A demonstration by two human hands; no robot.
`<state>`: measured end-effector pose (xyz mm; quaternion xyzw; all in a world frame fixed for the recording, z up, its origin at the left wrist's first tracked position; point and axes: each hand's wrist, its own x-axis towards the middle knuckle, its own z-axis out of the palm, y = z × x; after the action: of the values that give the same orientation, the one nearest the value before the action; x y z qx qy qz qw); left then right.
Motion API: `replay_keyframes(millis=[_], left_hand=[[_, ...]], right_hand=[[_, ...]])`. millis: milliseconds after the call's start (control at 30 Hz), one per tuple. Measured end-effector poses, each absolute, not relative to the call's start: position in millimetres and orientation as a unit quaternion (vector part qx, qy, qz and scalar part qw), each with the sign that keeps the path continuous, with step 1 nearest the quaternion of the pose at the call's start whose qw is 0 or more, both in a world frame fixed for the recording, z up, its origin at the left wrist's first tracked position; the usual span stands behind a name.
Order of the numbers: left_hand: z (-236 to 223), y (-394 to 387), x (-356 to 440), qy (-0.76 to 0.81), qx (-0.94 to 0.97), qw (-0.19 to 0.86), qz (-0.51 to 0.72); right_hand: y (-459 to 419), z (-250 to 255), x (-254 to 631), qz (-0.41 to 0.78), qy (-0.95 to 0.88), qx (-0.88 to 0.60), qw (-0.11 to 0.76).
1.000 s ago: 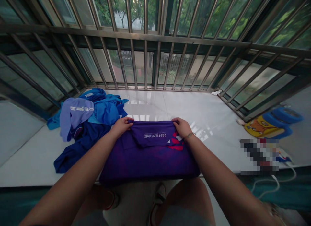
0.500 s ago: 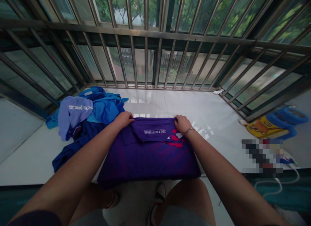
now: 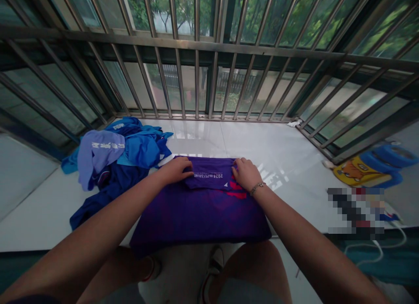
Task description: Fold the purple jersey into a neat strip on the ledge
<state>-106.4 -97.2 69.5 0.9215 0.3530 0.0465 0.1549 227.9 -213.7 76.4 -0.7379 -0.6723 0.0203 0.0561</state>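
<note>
A dark purple shirt [image 3: 203, 216] lies folded in front of me, its near edge hanging over the front of the white tiled ledge. At its far end a folded-over flap shows white lettering and, on the right, red and white print. My left hand [image 3: 178, 169] is on the far left part of the flap, fingers curled onto the fabric. My right hand [image 3: 246, 172], a bracelet on its wrist, grips the flap's far right corner. The undersides of both hands' fingers are partly hidden.
A heap of blue clothes [image 3: 140, 145] with a lavender garment [image 3: 98, 153] on it lies left on the ledge [image 3: 281, 151]. Metal bars [image 3: 196, 44] fence the window behind. At right stand a yellow and blue container [image 3: 360, 169], a pixelated patch and a white cable [image 3: 381, 251].
My left hand has slid right and inward over the flap, leaving the far left corner. My right hand has shifted slightly, still at the right corner. The flap lies flatter.
</note>
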Motion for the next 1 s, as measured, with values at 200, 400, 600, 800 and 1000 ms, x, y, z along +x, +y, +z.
replay_keyframes(millis=[200, 400, 600, 800, 1000], left_hand=[[63, -81, -108, 0.471, 0.876, 0.103, 0.033], [72, -35, -108, 0.524, 0.844, 0.115, 0.004], [97, -23, -100, 0.527, 0.840, 0.116, 0.054], [123, -84, -132, 0.462, 0.863, 0.084, 0.189], [62, -223, -200, 0.347, 0.921, 0.069, 0.163]], right_hand=[[-189, 67, 239, 0.030, -0.664, -0.745, 0.053], [-155, 63, 259, 0.076, -0.637, -0.767, 0.025], [-147, 82, 263, 0.055, -0.597, -0.796, 0.080], [-215, 119, 277, -0.008, -0.669, -0.707, 0.228], [-347, 72, 289, 0.045, -0.771, -0.590, 0.234]])
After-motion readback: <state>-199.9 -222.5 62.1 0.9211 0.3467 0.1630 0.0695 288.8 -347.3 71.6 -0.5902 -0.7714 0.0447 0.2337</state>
